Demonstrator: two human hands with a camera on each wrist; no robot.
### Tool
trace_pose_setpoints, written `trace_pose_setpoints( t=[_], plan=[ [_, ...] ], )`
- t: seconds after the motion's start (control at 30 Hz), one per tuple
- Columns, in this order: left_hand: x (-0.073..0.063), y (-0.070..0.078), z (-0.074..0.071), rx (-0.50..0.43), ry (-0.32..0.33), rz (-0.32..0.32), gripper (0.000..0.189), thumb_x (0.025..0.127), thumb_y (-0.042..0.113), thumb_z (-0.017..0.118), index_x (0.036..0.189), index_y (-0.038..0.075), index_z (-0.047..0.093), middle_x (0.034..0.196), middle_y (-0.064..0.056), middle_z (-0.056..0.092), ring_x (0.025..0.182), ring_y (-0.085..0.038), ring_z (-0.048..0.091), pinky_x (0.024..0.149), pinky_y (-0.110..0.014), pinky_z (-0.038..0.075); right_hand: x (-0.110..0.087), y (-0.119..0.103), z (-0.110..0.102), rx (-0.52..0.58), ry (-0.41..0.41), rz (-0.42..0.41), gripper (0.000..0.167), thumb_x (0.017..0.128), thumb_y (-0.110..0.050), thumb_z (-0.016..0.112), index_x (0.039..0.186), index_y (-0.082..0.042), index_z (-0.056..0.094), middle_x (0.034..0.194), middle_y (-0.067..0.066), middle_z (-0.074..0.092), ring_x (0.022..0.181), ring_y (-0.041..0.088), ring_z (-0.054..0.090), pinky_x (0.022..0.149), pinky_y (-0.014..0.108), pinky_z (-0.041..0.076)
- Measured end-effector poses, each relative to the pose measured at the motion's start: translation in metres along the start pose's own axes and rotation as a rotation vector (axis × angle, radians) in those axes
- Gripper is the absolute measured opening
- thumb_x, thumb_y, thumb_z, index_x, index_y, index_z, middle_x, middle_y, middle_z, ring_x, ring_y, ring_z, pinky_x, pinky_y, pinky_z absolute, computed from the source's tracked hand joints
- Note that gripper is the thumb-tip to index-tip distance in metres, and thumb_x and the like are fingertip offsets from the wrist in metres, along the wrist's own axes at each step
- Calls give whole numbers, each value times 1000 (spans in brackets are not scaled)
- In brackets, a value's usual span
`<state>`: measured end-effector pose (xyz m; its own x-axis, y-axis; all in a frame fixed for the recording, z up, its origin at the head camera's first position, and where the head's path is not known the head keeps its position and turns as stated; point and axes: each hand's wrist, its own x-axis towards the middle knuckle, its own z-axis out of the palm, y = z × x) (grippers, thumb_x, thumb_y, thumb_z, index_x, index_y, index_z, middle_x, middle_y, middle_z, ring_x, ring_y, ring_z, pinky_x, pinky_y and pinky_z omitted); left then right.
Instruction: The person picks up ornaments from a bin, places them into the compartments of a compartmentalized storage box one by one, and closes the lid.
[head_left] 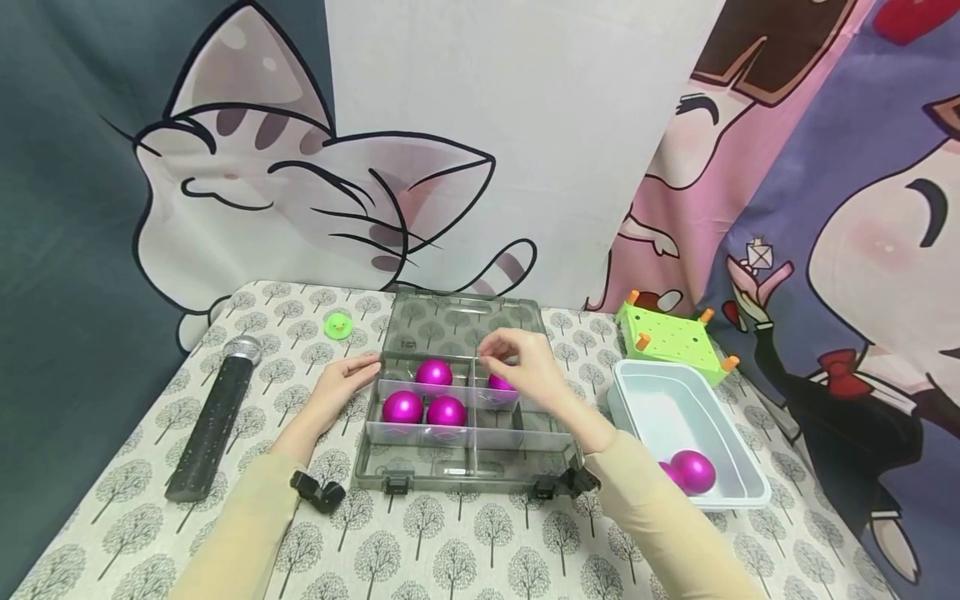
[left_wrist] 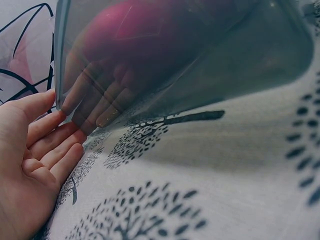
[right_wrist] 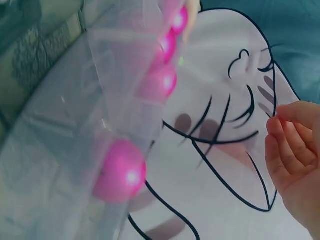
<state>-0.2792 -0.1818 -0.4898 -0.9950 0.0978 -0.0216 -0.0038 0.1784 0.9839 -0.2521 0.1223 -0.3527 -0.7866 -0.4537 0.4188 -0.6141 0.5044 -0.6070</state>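
Four magenta balls [head_left: 433, 372] are already seen in the clear organiser box [head_left: 465, 467] at desk [head_left: 480, 533] centre — three in the left cells, one at approx. 1 o'clock under the right hand [head_left: 517, 358]. That hand hovers above the cell, fingers loosely curled, nothing gripped. Left hand [head_left: 345, 385] rests flat w/ straight fingers against the box's 9 o'clock wall. Judged approx. two-thirds done — two balls [head_left: 693, 469] remain in the white tray [head_left: 738, 454] at 3 o'clock.
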Motion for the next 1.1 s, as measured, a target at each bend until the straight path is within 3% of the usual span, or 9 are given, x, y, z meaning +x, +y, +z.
trace_pose_setpoints(
  t=[0.2,0.47,0.63,0.8,0.97,1.1],
  plan=[
    [-1,0,-1,-18,-5,4,52,97,26,60,139,-3,48,151,-21,41,141,-36,38,119,-47,30,-5,3,-24,-17,68,-27,10,83,4,70,92,2,69,85,13,73,73,21,67,70,26,59],
    [-4,8,-1,-17,-11,-10,52,98,23,59,140,-4,46,153,-22,37,144,-37,33,121,-47,27,-18,23,-59,-104,192,-73,10,81,6,72,87,-1,70,80,10,74,69,7,65,67,16,55],
    [-17,31,0,-7,-15,-21,48,99,17,57,138,-8,46,151,-26,37,143,-40,33,121,-48,26,-27,34,-81,-125,240,-34,11,80,7,73,87,-1,70,77,12,73,68,-4,60,63,10,51],
    [-22,38,1,22,-18,-3,47,100,18,56,137,-10,47,148,-28,39,141,-43,34,119,-52,28,-39,48,-100,-134,278,33,9,81,7,73,88,3,69,79,18,72,68,-11,56,62,7,48],
    [-17,30,1,-9,-7,-12,48,99,17,57,138,-9,47,149,-26,40,143,-40,32,121,-49,25,-51,62,-116,-151,298,75,8,82,8,71,88,5,69,83,23,70,68,-13,55,62,4,48],
    [-6,12,-1,-18,0,-13,50,99,20,59,139,-6,47,151,-24,39,145,-38,31,122,-48,23,-62,72,-129,-203,283,86,8,82,9,70,89,6,68,83,23,71,69,-15,56,64,3,49]
  ],
)
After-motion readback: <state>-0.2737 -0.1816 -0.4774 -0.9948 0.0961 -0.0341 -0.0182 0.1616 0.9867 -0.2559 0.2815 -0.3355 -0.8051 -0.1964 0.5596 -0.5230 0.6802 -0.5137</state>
